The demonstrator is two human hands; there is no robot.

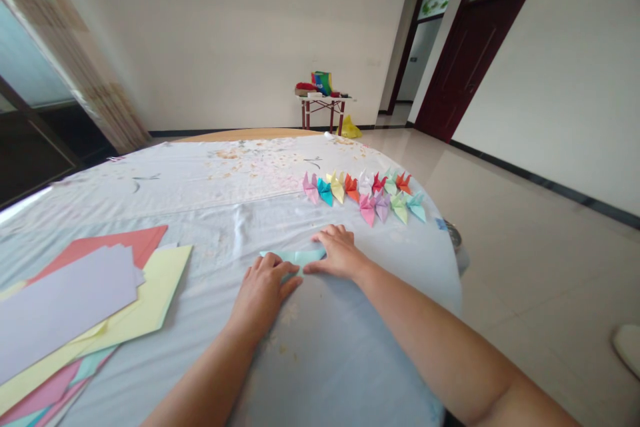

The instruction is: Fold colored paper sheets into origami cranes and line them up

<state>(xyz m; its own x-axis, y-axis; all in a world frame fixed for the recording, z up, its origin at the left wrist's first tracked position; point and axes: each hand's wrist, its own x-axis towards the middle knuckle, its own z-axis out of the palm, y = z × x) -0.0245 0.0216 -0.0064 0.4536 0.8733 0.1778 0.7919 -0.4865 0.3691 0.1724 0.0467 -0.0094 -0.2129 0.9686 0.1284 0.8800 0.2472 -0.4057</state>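
Note:
A small mint-green folded paper [300, 257] lies flat on the cloth, with a narrow, pointed shape. My left hand [266, 283] rests on its near left part, fingers bent and thumb beside the near edge, holding it down. Around its right end, my right hand [336, 252] has the thumb on the near side and the fingers on the far side. Part of the paper is hidden under both hands. Beyond them stand several folded paper cranes [367, 208] in pink, blue, yellow, orange, white, red, purple and green, grouped in rows.
A stack of coloured paper sheets [70, 300] lies at the left, lavender on top. The round table has a pale flowered tablecloth [200, 180]. Against the far wall is a small side table [325, 99] with a colourful bag [321, 83]; a yellow bag [350, 127] sits below.

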